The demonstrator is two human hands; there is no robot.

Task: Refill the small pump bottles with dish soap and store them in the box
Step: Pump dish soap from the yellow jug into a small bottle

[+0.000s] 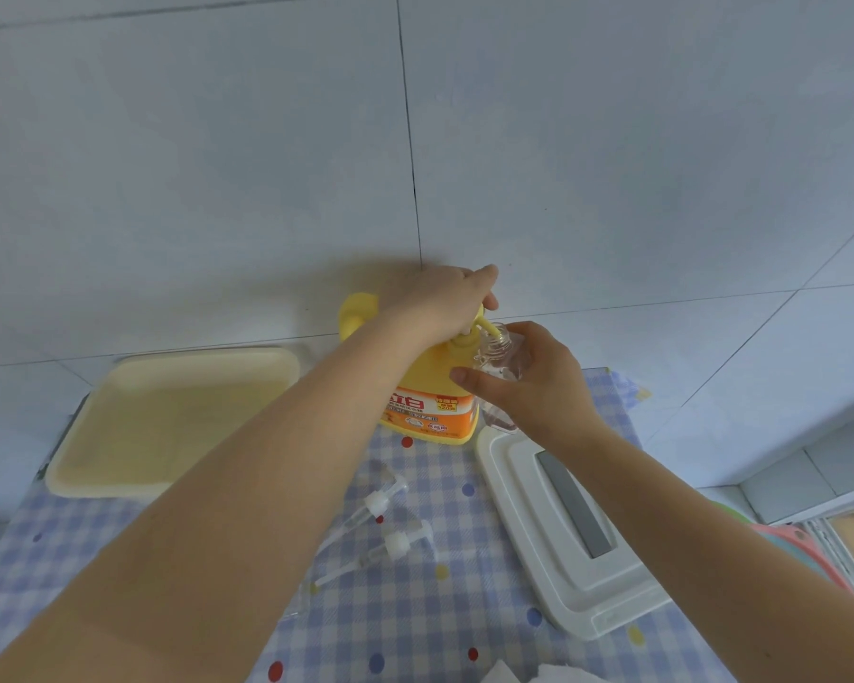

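The left hand point(442, 300) presses the yellow soap jug's point(432, 391) pump; the right hand point(528, 382) grips a small clear bottle point(499, 372) under its spout.
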